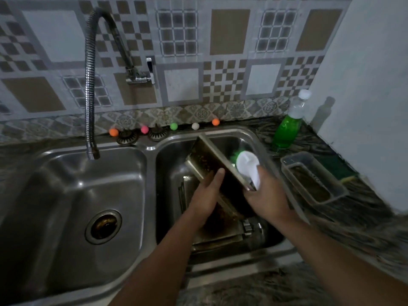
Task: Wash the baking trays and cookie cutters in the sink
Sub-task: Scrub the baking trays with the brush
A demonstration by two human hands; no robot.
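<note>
A dirty rectangular baking tray (206,159) stands tilted on edge over the right basin of the steel double sink (152,164). My left hand (207,193) grips the tray's near side, thumb on its crusted inner face. My right hand (265,195) holds a white-handled brush with green bristles (245,161) against the tray's right rim. More metal trays (220,235) lie flat in the bottom of the right basin under my hands. No cookie cutters can be made out.
The left basin holds only its drain (103,226), with the flexible tap spout (90,85) hanging above it. A green dish soap bottle (287,129) and a clear plastic container (313,177) stand on the dark counter at right. Small coloured balls (174,126) line the back ledge.
</note>
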